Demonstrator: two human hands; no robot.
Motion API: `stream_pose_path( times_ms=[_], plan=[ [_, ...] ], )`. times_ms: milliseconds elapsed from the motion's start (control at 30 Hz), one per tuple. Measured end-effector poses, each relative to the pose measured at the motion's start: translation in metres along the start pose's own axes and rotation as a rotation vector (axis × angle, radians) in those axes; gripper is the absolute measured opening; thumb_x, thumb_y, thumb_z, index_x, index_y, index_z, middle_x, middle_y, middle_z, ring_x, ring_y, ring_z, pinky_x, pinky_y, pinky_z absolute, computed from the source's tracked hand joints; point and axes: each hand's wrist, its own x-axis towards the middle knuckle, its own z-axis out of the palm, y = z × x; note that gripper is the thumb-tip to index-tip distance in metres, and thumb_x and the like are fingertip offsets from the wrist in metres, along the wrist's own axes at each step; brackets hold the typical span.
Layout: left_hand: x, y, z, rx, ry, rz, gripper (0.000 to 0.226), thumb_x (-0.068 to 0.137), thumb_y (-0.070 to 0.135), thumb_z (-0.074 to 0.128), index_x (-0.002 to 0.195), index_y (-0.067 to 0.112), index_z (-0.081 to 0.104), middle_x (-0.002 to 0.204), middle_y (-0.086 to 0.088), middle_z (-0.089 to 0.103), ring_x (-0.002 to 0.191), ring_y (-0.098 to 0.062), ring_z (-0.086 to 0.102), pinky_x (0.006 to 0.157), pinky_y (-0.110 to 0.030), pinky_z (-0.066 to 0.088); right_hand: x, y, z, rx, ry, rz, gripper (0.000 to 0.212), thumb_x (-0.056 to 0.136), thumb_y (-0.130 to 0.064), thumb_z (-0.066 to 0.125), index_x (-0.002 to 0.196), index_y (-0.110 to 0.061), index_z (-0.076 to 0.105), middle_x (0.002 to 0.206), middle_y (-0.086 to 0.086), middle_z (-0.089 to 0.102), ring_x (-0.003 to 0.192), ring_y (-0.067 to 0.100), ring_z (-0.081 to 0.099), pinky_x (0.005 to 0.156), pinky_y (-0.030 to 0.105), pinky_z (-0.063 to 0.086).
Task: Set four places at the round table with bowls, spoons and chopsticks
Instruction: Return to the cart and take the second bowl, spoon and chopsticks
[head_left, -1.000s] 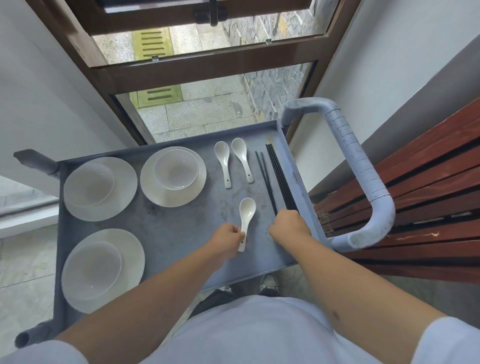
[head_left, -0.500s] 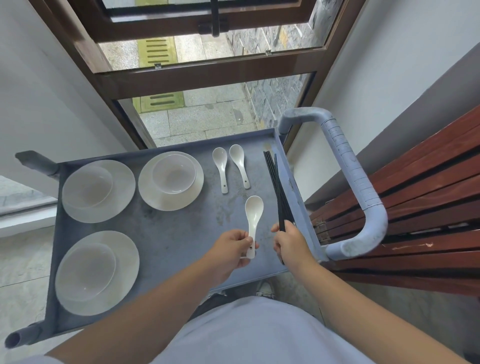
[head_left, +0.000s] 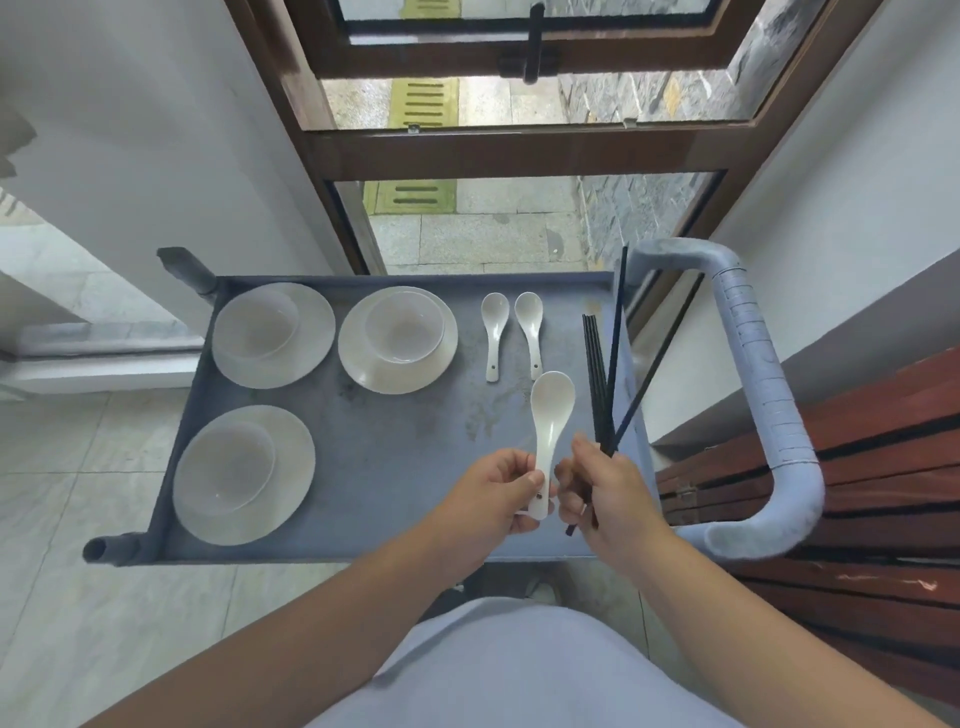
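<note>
Both hands are rising from the cart (head_left: 405, 467): the left hand (head_left: 488, 493) is pinching a white spoon (head_left: 549, 415), the right hand (head_left: 602, 488) fingers are clamping black chopsticks (head_left: 615, 364), gathering one place's utensils together.

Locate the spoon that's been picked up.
Head view, centre-right: the lifted spoon is pinched by its handle in the left hand, just left of the right hand holding chopsticks, above the cart tray.
</note>
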Motion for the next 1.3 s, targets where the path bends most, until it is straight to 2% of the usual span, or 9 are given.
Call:
stream_pose_path(
  times_ms=[200, 367, 533, 700, 833, 1000, 1067, 1167, 1300],
  plan=[
    [-0.027, -0.004, -0.004, -0.142, 0.104, 0.008, 0.01, 0.102, 0.014, 0.048, 0.105, 0.009, 0.057, 0.082, 0.001, 0.07, 0.078, -0.016, 0.07, 0.058, -0.028, 0.056, 0.013, -0.001, 0.021, -0.112, -0.102, 0.069, 0.048, 0.103, -0.038, 0.042, 0.089, 0.001, 0.067, 0.069, 0.011, 0.069, 0.063, 0.02, 0.066, 0.053, 0.031, 0.053],
    [-0.046, -0.012, -0.018, -0.187, 0.237, 0.058, 0.017, 0.102, 0.013, 0.048, 0.114, 0.003, 0.056, 0.088, -0.005, 0.066, 0.072, -0.01, 0.068, 0.058, -0.026, 0.057, 0.021, -0.001, 0.049, -0.113, -0.38, 0.129, 0.025, 0.093, -0.024, 0.057, 0.099, -0.002, 0.067, 0.05, 0.003, 0.046, 0.045, 0.016, 0.034, 0.045, 0.029, 0.025],
    [-0.055, -0.016, -0.045, -0.305, 0.291, 0.076, 0.02, 0.102, 0.01, 0.046, 0.115, -0.003, 0.054, 0.09, -0.01, 0.072, 0.074, -0.014, 0.07, 0.057, -0.021, 0.053, 0.024, 0.012, 0.083, -0.043, -0.505, 0.236, 0.038, 0.078, -0.04, 0.061, 0.097, -0.01, 0.074, 0.045, 0.001, 0.036, 0.045, 0.017, 0.035, 0.049, 0.028, 0.036],
    [-0.059, -0.021, -0.101, -0.246, 0.299, 0.052, 0.015, 0.1, 0.015, 0.053, 0.108, 0.006, 0.061, 0.093, -0.005, 0.072, 0.078, -0.014, 0.071, 0.058, -0.02, 0.053, 0.035, 0.031, 0.142, -0.222, -0.423, 0.195, 0.029, 0.079, -0.033, 0.074, 0.081, -0.005, 0.066, 0.057, 0.008, 0.059, 0.039, 0.014, 0.048, 0.036, 0.022, 0.035],
    [-0.07, -0.026, -0.171, 0.027, 0.506, 0.027, 0.011, 0.098, 0.021, 0.055, 0.096, 0.018, 0.066, 0.086, 0.005, 0.073, 0.082, -0.011, 0.069, 0.073, -0.028, 0.053, 0.048, 0.05, 0.196, -0.251, -0.331, 0.191, 0.034, 0.087, -0.021, 0.065, 0.055, -0.017, 0.053, 0.052, 0.002, 0.041, 0.039, 0.013, 0.035, 0.038, 0.023, 0.029],
    [-0.086, -0.039, -0.274, 0.026, 0.934, 0.001, 0.016, 0.093, 0.021, 0.06, 0.108, 0.02, 0.055, 0.097, 0.009, 0.058, 0.093, -0.015, 0.055, 0.082, -0.028, 0.038, 0.066, 0.069, 0.25, -0.341, -0.196, 0.19, 0.013, 0.096, -0.014, 0.056, 0.088, -0.004, 0.058, 0.073, 0.011, 0.066, 0.065, 0.022, 0.067, 0.059, 0.035, 0.054],
    [-0.088, -0.043, -0.304, -0.03, 0.902, -0.107, 0.033, 0.094, 0.023, 0.06, 0.124, 0.015, 0.05, 0.11, 0.001, 0.056, 0.098, -0.018, 0.053, 0.084, -0.031, 0.041, 0.074, 0.075, 0.26, -0.345, -0.176, 0.2, 0.013, 0.098, -0.015, 0.053, 0.095, -0.003, 0.056, 0.077, 0.013, 0.071, 0.053, 0.025, 0.062, 0.057, 0.038, 0.05],
    [-0.082, -0.044, -0.328, 0.064, 0.803, -0.259, 0.047, 0.093, 0.024, 0.06, 0.133, 0.006, 0.045, 0.125, -0.015, 0.055, 0.1, -0.025, 0.051, 0.08, -0.035, 0.044, 0.087, 0.083, 0.263, -0.546, -0.062, 0.157, 0.014, 0.094, -0.019, 0.057, 0.085, -0.008, 0.056, 0.055, 0.004, 0.054, 0.041, 0.015, 0.033, 0.043, 0.029, 0.027],
    [-0.071, -0.039, -0.331, 0.001, 0.751, -0.353, 0.06, 0.09, 0.032, 0.063, 0.136, 0.004, 0.038, 0.125, -0.017, 0.052, 0.106, -0.031, 0.051, 0.085, -0.042, 0.046, 0.099, 0.099, 0.268, -0.717, 0.138, 0.087, 0.025, 0.085, -0.018, 0.058, 0.063, -0.015, 0.046, 0.05, -0.005, 0.041, 0.041, 0.012, 0.033, 0.042, 0.023, 0.03]
  ],
)
